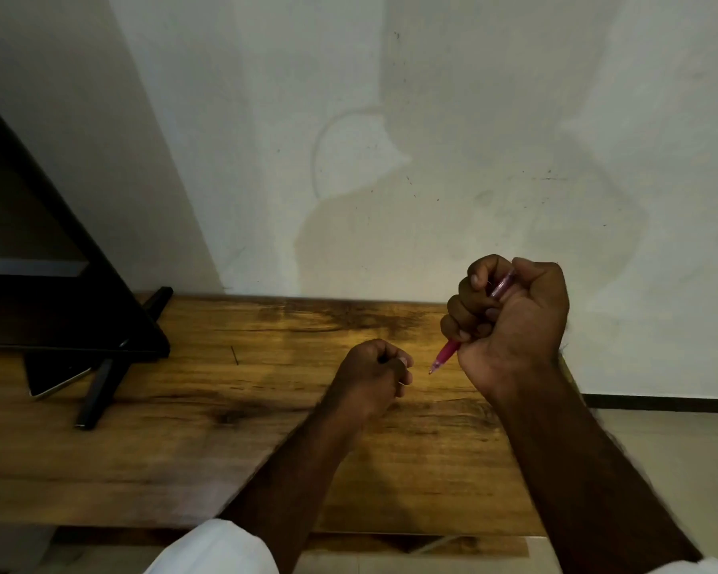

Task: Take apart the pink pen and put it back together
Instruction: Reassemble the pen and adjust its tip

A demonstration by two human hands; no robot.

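Note:
My right hand (510,321) is raised above the wooden table (183,428), closed in a fist around the pink pen (448,352). The pen runs diagonally through the fist: its tip pokes out at the lower left and its translucent upper end shows between the fingers at the top. My left hand (369,377) rests lower and to the left, fingers curled shut, with the thumb and forefinger pinched together. A small pale thing may be in that pinch, too small to identify. The pen tip points toward my left hand, with a short gap between them.
A black monitor (50,258) on a black stand (100,391) fills the left side of the table, with a phone (55,381) lying under it. A white wall rises behind the table. The table's right end lies just past my right wrist, above a pale floor.

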